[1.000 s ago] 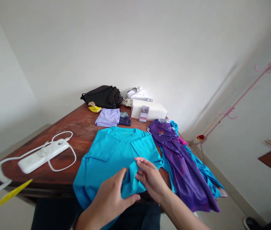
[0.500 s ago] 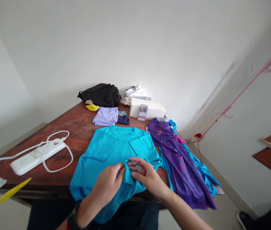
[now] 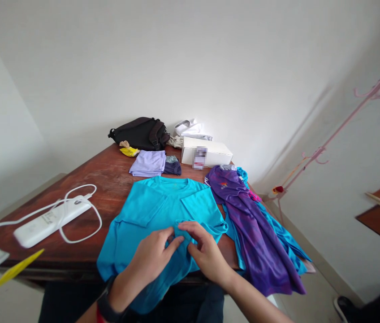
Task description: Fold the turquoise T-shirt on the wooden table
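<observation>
A turquoise T-shirt (image 3: pixel 136 242) lies spread on the table, its collar toward the far side and both short sleeves laid inward over the body. Its lower edge hangs over the near table edge. My left hand (image 3: pixel 158 251) is closed on a raised fold at the middle of the shirt. Right beside it, my right hand (image 3: pixel 208 253) has curled fingers on the same fold, the thumb bent below the index finger. The fingertips of both hands nearly meet, partly hiding the pinched cloth.
The wooden table (image 3: pixel 89 172) also bears a white power bank (image 3: pixel 47 226) with a cable, a black bag (image 3: pixel 138 134), a white box (image 3: pixel 217 152), folded lavender cloth (image 3: pixel 148 163) and a purple shirt (image 3: pixel 243 211) draped over the right edge. A pink coat rack (image 3: pixel 341 128) stands right.
My right hand's fingers have shifted slightly on the fold and its thumb has moved a little away from my left hand. My left thumb has moved slightly to the right.
</observation>
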Tool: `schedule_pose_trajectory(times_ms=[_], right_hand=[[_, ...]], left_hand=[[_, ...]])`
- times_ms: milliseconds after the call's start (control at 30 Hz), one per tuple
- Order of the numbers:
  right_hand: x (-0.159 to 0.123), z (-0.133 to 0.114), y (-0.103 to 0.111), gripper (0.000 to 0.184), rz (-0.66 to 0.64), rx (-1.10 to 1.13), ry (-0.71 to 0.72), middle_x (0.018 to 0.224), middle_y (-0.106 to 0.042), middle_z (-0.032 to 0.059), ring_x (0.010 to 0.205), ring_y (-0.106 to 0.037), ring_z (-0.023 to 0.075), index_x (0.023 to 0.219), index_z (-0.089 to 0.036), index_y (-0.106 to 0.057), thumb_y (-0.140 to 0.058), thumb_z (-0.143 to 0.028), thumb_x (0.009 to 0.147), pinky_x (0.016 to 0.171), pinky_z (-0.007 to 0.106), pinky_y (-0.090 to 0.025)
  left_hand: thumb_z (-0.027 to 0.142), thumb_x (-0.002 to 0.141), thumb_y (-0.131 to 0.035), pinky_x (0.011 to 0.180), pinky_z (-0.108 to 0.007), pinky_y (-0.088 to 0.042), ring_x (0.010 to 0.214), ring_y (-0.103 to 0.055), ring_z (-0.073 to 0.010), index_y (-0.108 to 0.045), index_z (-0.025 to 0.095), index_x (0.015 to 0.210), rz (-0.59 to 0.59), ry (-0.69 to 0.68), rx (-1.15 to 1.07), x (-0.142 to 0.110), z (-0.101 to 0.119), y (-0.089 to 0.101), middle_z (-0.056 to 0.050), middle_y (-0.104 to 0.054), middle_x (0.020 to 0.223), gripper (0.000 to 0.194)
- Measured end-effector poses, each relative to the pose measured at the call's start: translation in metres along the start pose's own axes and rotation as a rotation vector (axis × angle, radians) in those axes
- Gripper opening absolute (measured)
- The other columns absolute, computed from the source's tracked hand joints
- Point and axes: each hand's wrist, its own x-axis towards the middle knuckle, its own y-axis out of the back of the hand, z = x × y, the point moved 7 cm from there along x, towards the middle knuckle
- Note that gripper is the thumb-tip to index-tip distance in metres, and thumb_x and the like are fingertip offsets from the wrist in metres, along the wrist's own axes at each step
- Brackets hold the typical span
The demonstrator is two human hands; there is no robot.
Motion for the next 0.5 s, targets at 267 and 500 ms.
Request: schedule_pose_trajectory(times_ms=[267,500], right_hand=[[0.003,-0.011,0.0,0.031,-0.072,-0.292,0.125,0.116,-0.066,0.0065,0.11,-0.065,0.0208,0.107,-0.029,-0.076,-0.062,-0.008,0.088,0.092,0.032,-0.055],[0.008,-0.026,0.012,0.016,-0.045,-0.423,0.269,0.127,-0.063,0.0082,0.124,-0.059,0.0245,0.1,-0.025,-0.073,-0.064,-0.015,0.091,0.101,0.038,-0.051]], left_hand=[[0.041,0.101,-0.042,0.061,-0.029,-0.034,0.078,-0.069,-0.022,-0.061,0.022,0.085,-0.019,-0.009,-0.006,0.004,-0.006,0.0,-0.003,-0.072,0.082,0.031],[0.044,0.099,-0.046,0.074,-0.031,-0.048,0.086,-0.066,-0.021,-0.059,0.022,0.104,0.244,-0.08,-0.074,-0.01,0.011,0.02,-0.006,-0.069,0.101,0.027]])
